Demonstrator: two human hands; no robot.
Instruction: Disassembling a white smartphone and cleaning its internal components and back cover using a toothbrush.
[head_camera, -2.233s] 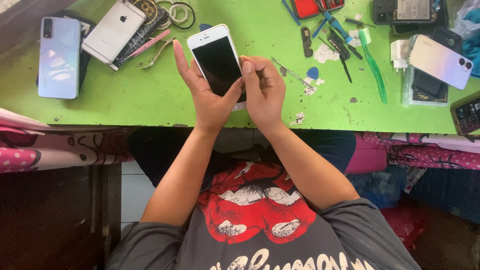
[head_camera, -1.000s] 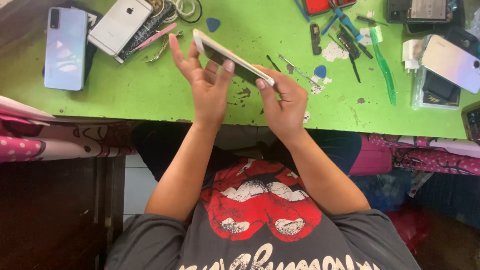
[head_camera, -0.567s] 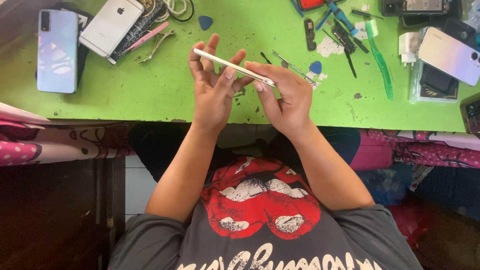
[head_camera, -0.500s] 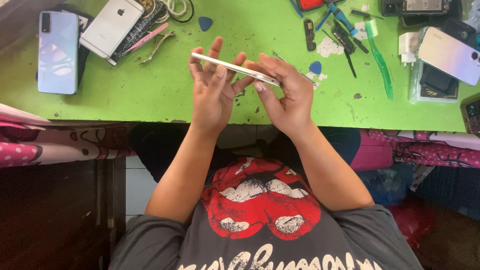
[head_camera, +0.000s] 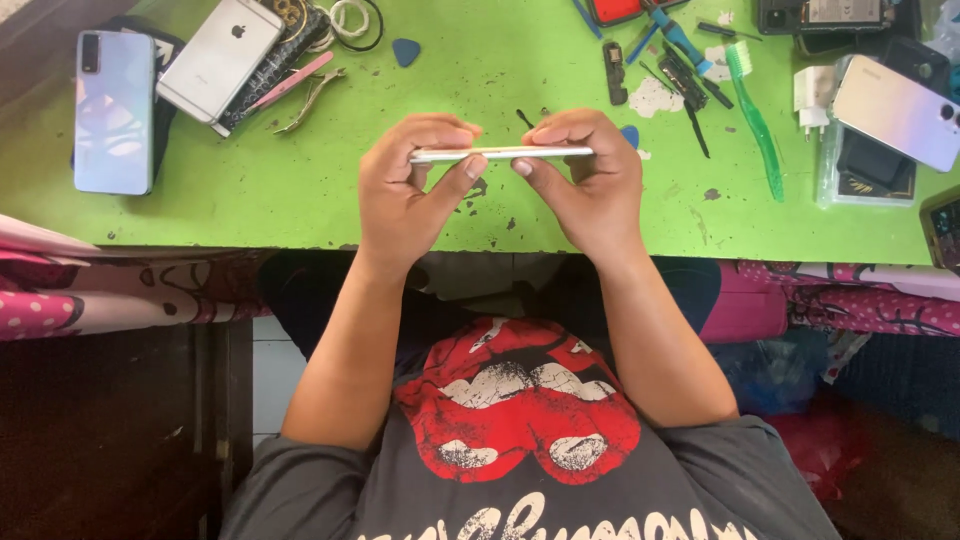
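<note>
White phone (head_camera: 500, 154): we now hold it edge-on and level, no longer tilted, above the green surface (head_camera: 300, 190). Left hand (head_camera: 405, 190) and right hand (head_camera: 590, 180) pinch its ends, fingers (head_camera: 470, 165) closed narrow on it.

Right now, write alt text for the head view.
Both hands, left hand and right hand, pinch a slim white smartphone edge-on above a green worktable, with a pale blue phone and a green toothbrush lying nearby.

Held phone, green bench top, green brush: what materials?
Phone: edge-on between left hand and right hand, pale silvery rim, likely metal, possibly painted plastic. Bench top: matte green painted board or laminate, scuffed, stained. Brush: glossy translucent green, plastic.
</note>
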